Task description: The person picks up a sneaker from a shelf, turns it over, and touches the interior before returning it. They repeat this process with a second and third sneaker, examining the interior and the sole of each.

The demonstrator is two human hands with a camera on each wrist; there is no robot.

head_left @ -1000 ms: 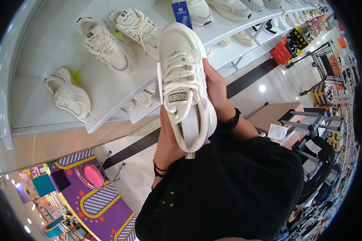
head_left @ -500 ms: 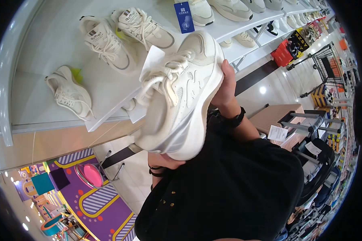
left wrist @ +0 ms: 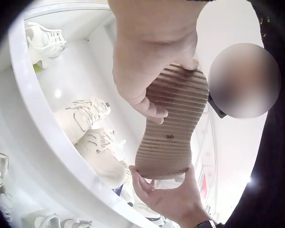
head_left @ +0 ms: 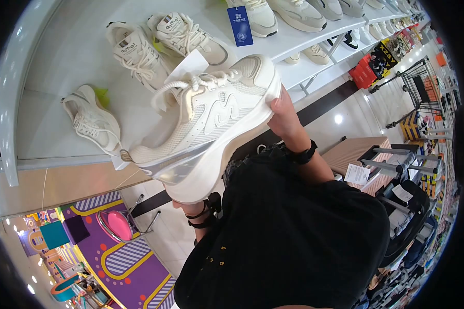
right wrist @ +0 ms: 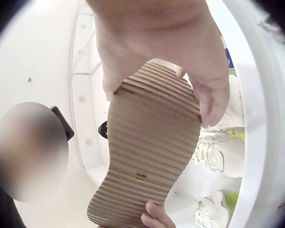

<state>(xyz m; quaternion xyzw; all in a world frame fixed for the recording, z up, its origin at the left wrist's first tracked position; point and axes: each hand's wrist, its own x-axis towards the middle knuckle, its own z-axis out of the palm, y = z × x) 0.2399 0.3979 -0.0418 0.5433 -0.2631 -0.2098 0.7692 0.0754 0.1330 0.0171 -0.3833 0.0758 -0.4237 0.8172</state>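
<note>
A cream lace-up sneaker (head_left: 216, 121) is held in the air between both hands, its side turned up in the head view, toe to the upper right. At the heel end my left hand (head_left: 192, 208) grips it from below, mostly hidden there; in the left wrist view the fingers of the left hand (left wrist: 154, 61) curl over the ridged tan sole (left wrist: 173, 128). My right hand (head_left: 285, 117) grips the toe, thumb and fingers on opposite edges of the sole (right wrist: 147, 137) in the right wrist view. A white card (head_left: 193, 63) shows behind the laces.
A white display shelf (head_left: 46, 121) carries several pale sneakers, including a single shoe (head_left: 94, 119) at its left end. One blue tag (head_left: 240, 27) hangs at the shelf's front. To the right stand a pink suitcase (head_left: 340, 154) and a shopping cart (head_left: 420, 85).
The sneaker has turned from laces and opening facing up to its side facing up. Its heel has swung left with my left hand, while my right hand has shifted slightly down at the toe.
</note>
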